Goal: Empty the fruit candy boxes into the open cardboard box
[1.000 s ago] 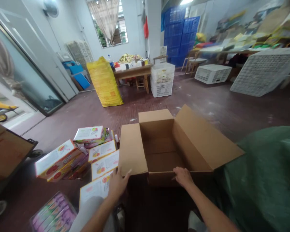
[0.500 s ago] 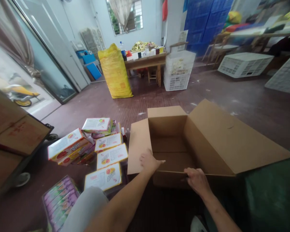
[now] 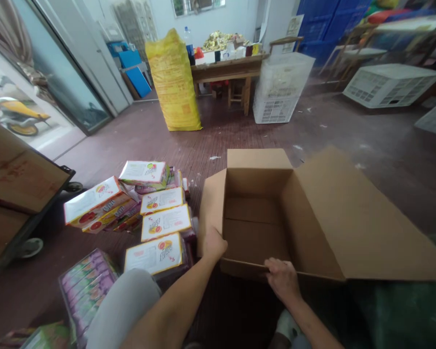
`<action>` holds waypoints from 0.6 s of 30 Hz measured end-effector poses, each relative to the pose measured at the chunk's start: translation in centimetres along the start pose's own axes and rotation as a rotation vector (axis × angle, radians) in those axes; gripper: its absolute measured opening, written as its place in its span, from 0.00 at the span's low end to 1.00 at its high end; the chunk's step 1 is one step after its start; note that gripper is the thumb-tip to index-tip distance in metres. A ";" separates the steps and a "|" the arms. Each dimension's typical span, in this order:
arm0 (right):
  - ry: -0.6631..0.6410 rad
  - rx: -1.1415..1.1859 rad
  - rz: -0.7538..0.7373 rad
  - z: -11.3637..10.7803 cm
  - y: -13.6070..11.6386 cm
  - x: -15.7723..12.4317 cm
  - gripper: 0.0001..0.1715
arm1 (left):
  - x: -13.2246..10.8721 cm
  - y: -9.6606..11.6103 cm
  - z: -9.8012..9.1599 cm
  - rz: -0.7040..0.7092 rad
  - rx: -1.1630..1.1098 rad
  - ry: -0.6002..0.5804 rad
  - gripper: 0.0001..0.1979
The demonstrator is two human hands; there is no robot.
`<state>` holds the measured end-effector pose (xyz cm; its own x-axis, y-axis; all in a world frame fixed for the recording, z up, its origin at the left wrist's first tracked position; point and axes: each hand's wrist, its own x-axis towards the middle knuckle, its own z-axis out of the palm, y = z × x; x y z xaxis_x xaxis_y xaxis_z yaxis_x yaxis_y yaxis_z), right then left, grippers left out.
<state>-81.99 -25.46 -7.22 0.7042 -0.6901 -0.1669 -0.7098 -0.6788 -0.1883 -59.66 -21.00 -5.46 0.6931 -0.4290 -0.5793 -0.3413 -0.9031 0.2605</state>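
In front of me on the floor stands a large cardboard box [image 3: 254,237] with its flaps spread outward and its inside bare. At its left edge, my left hand [image 3: 215,245] is closed around the left flap near the near corner. My right hand [image 3: 281,276] grips the near rim, fingers curled over the cardboard. Left of the box lie several white-topped fruit-print cartons [image 3: 166,223] in stacks. A clear-wrapped tray of purple and green packets [image 3: 89,291] sits by my knee.
A cart with brown cartons [image 3: 22,174] stands at the left. Farther back are a yellow sack [image 3: 174,82], a wooden table [image 3: 225,72] with a heap on it, stacked white crates [image 3: 281,89] and another white crate [image 3: 390,85]. A green surface [image 3: 414,310] lies at the right.
My left hand has gone from lying spread on the left flap to closing around it, and that flap stands more upright. My right hand stays on the near rim. The view has tilted downward.
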 end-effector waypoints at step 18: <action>0.159 -0.343 0.647 1.4 0.8 -3.2 0.51 | 1.9 -11.1 -2.0 0.058 0.017 0.038 0.17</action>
<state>-84.76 -23.48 -8.17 0.1515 -0.9884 0.0045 -0.9651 -0.1470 0.2167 -53.25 -11.80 -7.96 0.6952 -0.4817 -0.5335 -0.3924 -0.8762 0.2797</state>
